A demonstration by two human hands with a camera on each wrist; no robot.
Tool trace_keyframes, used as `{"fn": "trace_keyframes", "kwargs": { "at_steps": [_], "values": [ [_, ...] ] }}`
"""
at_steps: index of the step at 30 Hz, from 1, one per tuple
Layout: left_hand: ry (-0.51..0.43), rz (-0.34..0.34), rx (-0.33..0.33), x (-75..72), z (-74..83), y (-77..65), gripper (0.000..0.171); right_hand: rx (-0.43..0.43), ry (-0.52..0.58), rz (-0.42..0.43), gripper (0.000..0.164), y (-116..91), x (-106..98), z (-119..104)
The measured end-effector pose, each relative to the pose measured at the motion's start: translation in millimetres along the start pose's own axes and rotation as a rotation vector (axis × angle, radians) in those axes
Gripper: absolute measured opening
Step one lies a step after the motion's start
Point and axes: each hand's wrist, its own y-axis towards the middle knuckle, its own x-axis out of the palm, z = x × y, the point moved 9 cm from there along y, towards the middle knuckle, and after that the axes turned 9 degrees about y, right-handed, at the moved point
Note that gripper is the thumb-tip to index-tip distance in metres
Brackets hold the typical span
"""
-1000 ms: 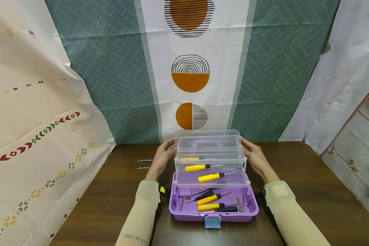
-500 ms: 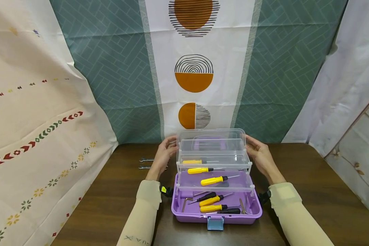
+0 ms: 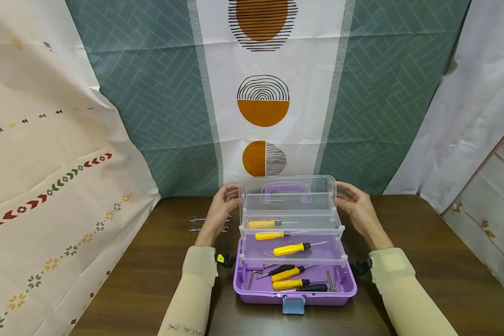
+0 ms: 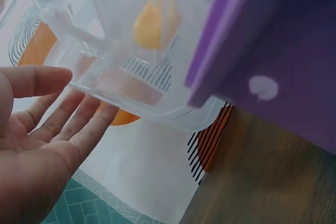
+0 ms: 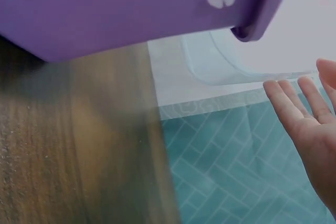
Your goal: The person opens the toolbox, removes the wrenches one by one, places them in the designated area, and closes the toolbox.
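A purple toolbox (image 3: 256,297) stands open, its blue latch (image 3: 293,305) facing me. Its clear lid (image 3: 252,185) is raised, with a purple handle (image 3: 285,187) showing through, and clear stepped trays (image 3: 294,231) spread below it. My left hand (image 3: 221,210) is at the lid's left side, fingertips along the clear edge in the left wrist view. On the opposite side my right hand (image 3: 358,210) touches the lid with extended fingers. A yellow screwdriver (image 3: 288,249) lies in the front tray, others (image 3: 269,235) behind. More screwdrivers (image 3: 287,284) and hex keys (image 3: 252,278) fill the base.
Two wrenches (image 3: 196,229) lie on the brown wooden table (image 3: 151,280), left of the toolbox and partly behind the left arm. A patterned green and white cloth (image 3: 172,116) hangs right behind the table's far edge. Another cloth (image 3: 67,196) hangs at the left.
The clear trays have come down slightly over the base and now cover more of its tools. The handle shows more clearly through the lid. Both hands stay at the lid's sides.
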Motion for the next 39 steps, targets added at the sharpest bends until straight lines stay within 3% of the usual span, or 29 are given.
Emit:
{"fn": "trace_keyframes", "kwargs": {
  "at_steps": [8,24,31,39],
  "values": [
    [0.024,-0.018,0.022,-2.5,7.6,-0.9,0.037,-0.040,0.011,-0.010,0.038,0,6,-11],
    [0.078,-0.018,0.036,-4.1,18.0,-2.9,0.031,-0.059,-0.137,-0.076,0.038,2,11,-22],
    [0.166,-0.053,0.061,-1.9,31.1,-4.1,0.035,-0.095,-0.174,-0.094,0.038,-1,14,-29],
    [0.333,-0.053,0.178,0.8,54.7,-6.6,0.043,-0.141,-0.166,-0.103,0.039,-4,17,-34]
  ]
}}
